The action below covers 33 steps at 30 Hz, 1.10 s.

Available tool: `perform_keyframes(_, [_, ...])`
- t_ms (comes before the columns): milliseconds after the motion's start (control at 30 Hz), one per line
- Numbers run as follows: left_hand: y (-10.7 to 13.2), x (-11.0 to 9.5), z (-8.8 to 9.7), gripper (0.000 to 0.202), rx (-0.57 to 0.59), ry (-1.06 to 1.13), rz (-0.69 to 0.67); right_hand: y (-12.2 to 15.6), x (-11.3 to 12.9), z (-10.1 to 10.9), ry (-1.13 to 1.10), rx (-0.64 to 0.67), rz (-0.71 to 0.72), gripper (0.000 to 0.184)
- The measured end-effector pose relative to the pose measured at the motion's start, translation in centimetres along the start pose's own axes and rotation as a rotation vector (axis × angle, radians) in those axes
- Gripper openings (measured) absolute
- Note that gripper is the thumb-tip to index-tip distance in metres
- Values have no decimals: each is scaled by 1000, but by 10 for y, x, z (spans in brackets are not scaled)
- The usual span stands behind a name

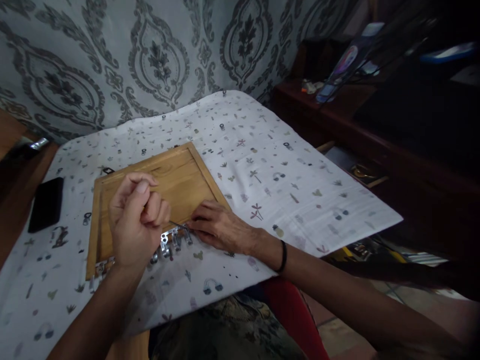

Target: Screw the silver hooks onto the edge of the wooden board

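A shallow wooden frame with a flat panel (176, 185) lies on the cloth-covered table. Along its near edge runs a metal hook rail (176, 238) with several hooks pointing towards me. My left hand (137, 220) is closed in a fist above the rail, around what looks like a screwdriver (176, 224). Only its thin shaft shows, slanting towards the rail's right end; the handle is hidden in the fist. At that end, the fingertips of my right hand (217, 227) are pressed together on the rail, and whatever lies beneath them is hidden.
A black phone (46, 205) rests on the patterned tablecloth (277, 165) at the left. Patterned fabric (161, 55) hangs behind the table. To the right stands a dark cabinet (322, 120) with a bottle (347, 65) on top and an open drawer (352, 167).
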<state>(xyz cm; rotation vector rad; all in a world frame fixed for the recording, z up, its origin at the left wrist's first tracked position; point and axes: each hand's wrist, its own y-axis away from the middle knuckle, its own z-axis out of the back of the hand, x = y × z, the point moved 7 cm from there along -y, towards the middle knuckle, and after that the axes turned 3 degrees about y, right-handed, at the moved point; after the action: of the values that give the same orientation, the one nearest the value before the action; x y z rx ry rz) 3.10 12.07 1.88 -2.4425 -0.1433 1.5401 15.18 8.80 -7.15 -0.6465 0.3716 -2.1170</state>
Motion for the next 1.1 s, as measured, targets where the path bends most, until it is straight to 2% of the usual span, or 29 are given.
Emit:
perform_keyframes(467, [3,5,-8,14,76,-40,47,-1,2,1,13,31,5,23])
perform_keyframes(567, [4,9,-11,11,137,-42,108,-1,1,0,25,52,-1,22])
perform_keyframes(633, [3,12,-12,6,209,-31,152,-1,1,-1,33,53,-5,22])
perform_keyframes(733, [1,14,-13,9,314,-37,211,-1,0,-2,25,61,-3,21])
perform_keyframes(800, [0,14,-14,10,327,-75,221,-1,0,-3,19,73,1,21])
perform_keyframes(900, [0,8,-13,7,240,-174,177,-1,0,-4,24,82,-2,20])
perform_keyframes(967, [3,3,-12,15,137,-223,130,-1,-1,-5,26,84,-6,20])
perform_keyframes(1033, [7,0,-12,23,26,-219,90,-2,-1,-5,21,86,-5,21])
perform_keyframes(1100, [10,0,-11,23,-71,-178,62,-2,0,-4,15,83,-3,22])
